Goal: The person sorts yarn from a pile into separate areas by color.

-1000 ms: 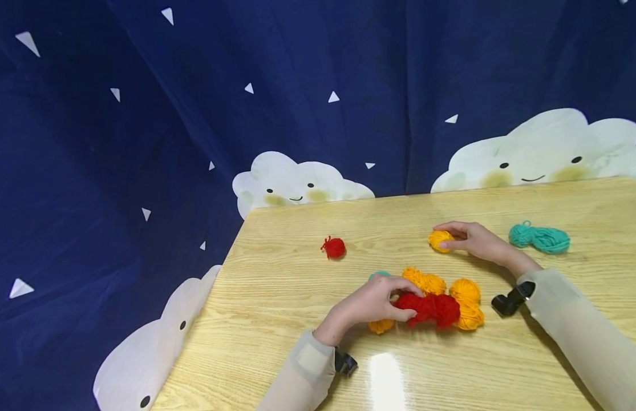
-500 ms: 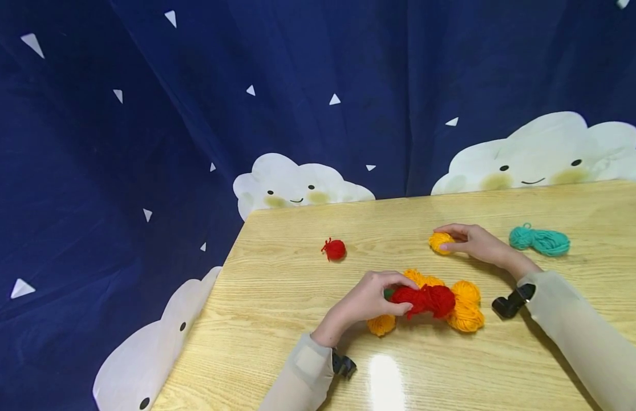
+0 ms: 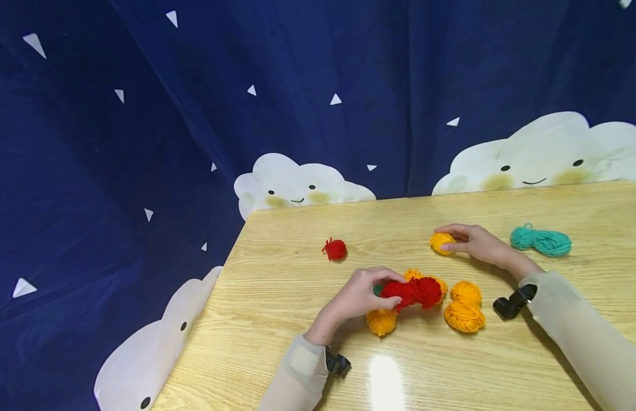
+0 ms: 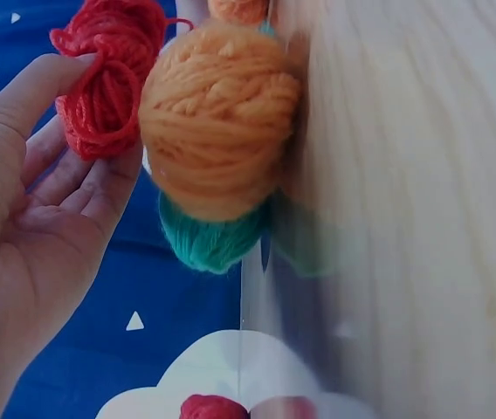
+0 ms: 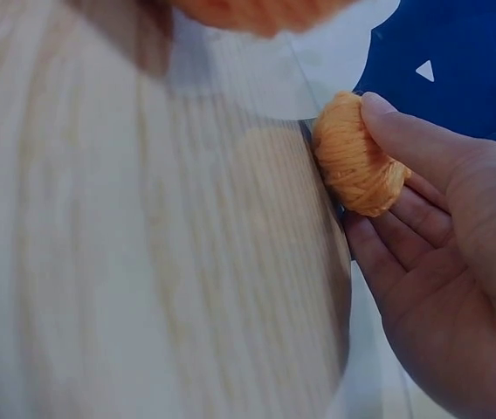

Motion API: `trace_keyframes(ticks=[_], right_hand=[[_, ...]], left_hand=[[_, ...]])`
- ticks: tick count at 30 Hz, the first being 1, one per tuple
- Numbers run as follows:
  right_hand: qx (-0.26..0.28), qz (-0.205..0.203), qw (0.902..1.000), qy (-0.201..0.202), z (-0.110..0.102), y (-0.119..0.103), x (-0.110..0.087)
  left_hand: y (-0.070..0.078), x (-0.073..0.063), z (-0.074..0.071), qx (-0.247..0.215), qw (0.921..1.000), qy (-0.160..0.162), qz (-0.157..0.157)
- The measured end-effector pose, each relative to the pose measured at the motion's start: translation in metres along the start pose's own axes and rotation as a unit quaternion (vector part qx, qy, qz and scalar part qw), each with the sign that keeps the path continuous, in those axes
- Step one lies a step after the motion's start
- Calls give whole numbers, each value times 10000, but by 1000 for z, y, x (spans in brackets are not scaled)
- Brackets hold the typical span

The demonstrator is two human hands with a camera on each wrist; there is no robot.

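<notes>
My left hand point(image 3: 357, 294) grips a twisted skein of red yarn point(image 3: 424, 293) by its left end, thumb on the near side. In the left wrist view the red skein point(image 4: 108, 78) is held off the tabletop, beside an orange-yellow yarn ball point(image 4: 222, 122) with a teal ball point(image 4: 209, 236) behind it. Beyond the red skein, yellow yarn point(image 3: 413, 274) is partly covered. At the back, my right hand point(image 3: 477, 242) pinches a small yellow yarn ball point(image 3: 441, 243) between thumb and fingers, low at the table surface.
A small red yarn ball point(image 3: 335, 249) lies at the back left of the wooden table point(image 3: 276, 297). Teal yarn point(image 3: 546, 242) sits beyond my right wrist. A yellow skein point(image 3: 464, 315) rests right of the red one. Behind the table hangs a dark blue curtain point(image 3: 297, 51).
My left hand has drawn the red skein leftward and slightly up, away from the yellow skein at right, which now shows fully. The right hand stays on its yellow ball.
</notes>
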State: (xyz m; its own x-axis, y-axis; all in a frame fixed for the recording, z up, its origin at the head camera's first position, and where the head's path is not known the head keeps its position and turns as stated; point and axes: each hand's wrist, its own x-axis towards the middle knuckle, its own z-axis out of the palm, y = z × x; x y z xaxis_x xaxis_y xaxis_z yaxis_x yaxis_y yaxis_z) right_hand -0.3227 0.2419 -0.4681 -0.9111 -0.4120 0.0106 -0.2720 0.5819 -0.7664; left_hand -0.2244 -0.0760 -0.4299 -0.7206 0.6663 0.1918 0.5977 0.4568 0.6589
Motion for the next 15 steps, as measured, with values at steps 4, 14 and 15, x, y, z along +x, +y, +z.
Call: trace_keyframes(ticks=[4,14,15], right_hand=[[36,31,10000,-28,0,0,0],[-10,-1,10000,24,0,2,0],[-11,-1,10000,23,0,2,0]], left_hand=[[-3,-3,-3,-113,9998,127,-99],[-17,-13,-15,-461,9961,593,-452],[-18,-14,-17,-515,9954,644,-491]])
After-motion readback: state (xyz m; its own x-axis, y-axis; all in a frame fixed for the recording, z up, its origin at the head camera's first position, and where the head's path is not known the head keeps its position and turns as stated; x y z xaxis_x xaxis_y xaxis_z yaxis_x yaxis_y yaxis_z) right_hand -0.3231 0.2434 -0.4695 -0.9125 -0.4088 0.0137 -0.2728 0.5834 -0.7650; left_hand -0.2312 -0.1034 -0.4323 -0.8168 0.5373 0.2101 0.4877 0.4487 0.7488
